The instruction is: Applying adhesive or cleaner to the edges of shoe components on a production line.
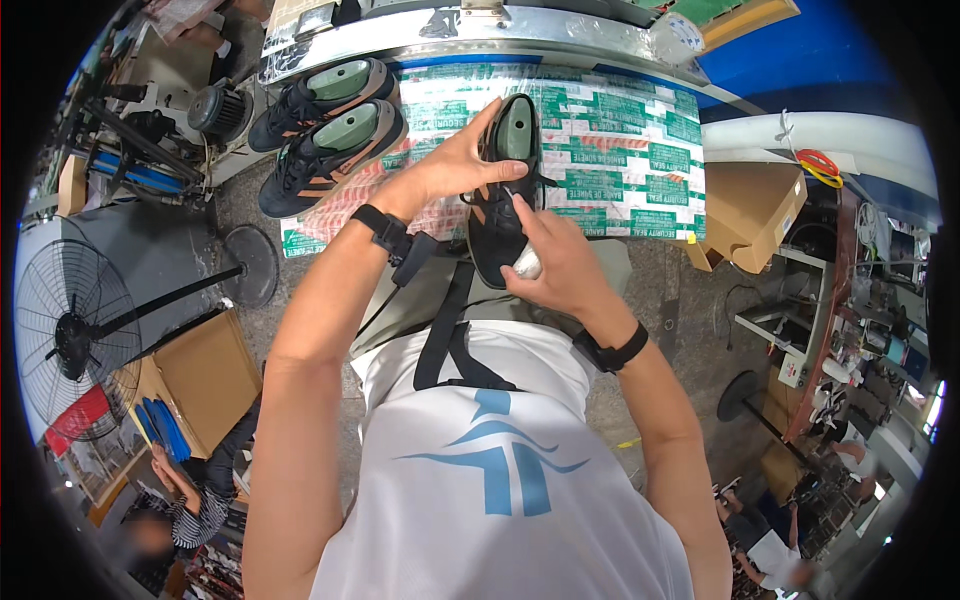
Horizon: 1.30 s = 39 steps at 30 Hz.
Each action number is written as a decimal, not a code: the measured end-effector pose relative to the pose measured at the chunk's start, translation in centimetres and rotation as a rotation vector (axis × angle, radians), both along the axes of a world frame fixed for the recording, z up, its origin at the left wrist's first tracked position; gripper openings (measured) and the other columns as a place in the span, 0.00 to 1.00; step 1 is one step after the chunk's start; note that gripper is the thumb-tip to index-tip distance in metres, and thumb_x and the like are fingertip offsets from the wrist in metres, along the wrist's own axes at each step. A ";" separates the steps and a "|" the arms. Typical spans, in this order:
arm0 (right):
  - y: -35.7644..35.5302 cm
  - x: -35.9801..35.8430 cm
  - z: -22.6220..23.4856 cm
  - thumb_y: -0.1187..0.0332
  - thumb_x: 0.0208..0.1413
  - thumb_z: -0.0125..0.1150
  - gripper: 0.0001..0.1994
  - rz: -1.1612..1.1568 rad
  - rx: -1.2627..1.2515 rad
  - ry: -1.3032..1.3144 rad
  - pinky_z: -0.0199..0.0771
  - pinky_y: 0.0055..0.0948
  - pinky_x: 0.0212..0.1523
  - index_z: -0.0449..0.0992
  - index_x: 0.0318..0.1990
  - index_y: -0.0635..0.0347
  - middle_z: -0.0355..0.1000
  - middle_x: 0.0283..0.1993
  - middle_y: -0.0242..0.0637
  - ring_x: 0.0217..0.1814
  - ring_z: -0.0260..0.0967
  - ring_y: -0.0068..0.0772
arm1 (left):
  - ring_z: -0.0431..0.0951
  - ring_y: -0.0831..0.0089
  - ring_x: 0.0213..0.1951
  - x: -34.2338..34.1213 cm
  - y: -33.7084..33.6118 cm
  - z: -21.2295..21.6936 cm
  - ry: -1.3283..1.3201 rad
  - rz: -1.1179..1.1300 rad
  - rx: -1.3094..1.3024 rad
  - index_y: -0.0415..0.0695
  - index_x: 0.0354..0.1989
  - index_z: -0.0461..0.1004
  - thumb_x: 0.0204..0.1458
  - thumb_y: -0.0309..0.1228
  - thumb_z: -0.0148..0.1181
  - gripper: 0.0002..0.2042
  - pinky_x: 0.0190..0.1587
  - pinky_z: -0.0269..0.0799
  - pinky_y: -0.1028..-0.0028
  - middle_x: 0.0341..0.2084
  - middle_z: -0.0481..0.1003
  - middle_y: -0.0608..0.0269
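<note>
A black sneaker point(497, 232) with a green insole and black laces points its toe toward me at the table's near edge. My left hand point(462, 165) is closed around its collar and tongue, thumb across the top. My right hand point(562, 258) is at the shoe's right side, its index finger stretched toward the laces. Its curled fingers hold a small white object point(527, 263), and a thin pale tip shows by the index finger; the palm hides the rest. Two more black sneakers point(335, 150) with orange-pink stripes and green insoles lie to the left.
Green-and-white printed tape covers the tabletop point(625, 150). A metal machine edge point(400, 40) runs along the back. An open cardboard box point(750, 220) is at the right. A fan point(75, 340) and another carton point(205, 380) stand left. Other people are at lower left and lower right.
</note>
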State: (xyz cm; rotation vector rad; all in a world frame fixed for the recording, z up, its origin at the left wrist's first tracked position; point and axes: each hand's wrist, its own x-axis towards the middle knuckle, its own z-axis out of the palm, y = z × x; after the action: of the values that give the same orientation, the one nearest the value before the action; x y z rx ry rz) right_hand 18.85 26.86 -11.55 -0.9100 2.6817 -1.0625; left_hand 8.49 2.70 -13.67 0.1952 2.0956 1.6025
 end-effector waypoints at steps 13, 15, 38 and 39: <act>-4.5 1.6 0.2 0.56 0.52 0.75 0.40 -0.132 -0.352 -0.437 0.78 0.40 0.46 0.72 0.68 0.75 0.75 0.41 0.48 0.44 0.77 0.47 | 0.54 0.49 0.80 0.5 1.2 -1.0 0.022 0.059 0.043 0.44 0.84 0.47 0.52 0.52 0.80 0.58 0.77 0.58 0.58 0.80 0.54 0.41; -4.8 3.6 1.7 0.57 0.52 0.75 0.40 -0.156 -0.271 -0.424 0.78 0.39 0.45 0.71 0.69 0.72 0.74 0.42 0.46 0.44 0.76 0.47 | 0.55 0.49 0.80 0.9 1.0 -1.3 0.061 0.062 0.038 0.44 0.84 0.47 0.52 0.52 0.80 0.58 0.78 0.58 0.58 0.80 0.54 0.41; 2.7 4.4 4.6 0.54 0.51 0.74 0.45 -0.027 0.086 -0.080 0.74 0.44 0.47 0.65 0.72 0.75 0.73 0.43 0.46 0.43 0.73 0.48 | 0.69 0.56 0.72 1.0 2.8 -1.1 0.198 0.295 0.012 0.33 0.81 0.52 0.50 0.42 0.80 0.54 0.73 0.64 0.65 0.72 0.68 0.40; 2.2 3.8 3.9 0.55 0.54 0.73 0.44 -0.191 -0.117 -0.240 0.74 0.44 0.50 0.64 0.73 0.75 0.74 0.46 0.48 0.47 0.75 0.49 | 0.69 0.56 0.72 1.3 2.1 -1.3 0.216 0.298 -0.005 0.33 0.81 0.52 0.50 0.42 0.80 0.54 0.73 0.64 0.65 0.72 0.68 0.40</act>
State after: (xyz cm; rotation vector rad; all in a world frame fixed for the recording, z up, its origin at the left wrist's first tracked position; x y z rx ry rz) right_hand 22.66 29.04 -7.68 -0.5098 2.5663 -1.2881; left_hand 9.83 4.78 -14.96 0.0568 2.3845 1.8155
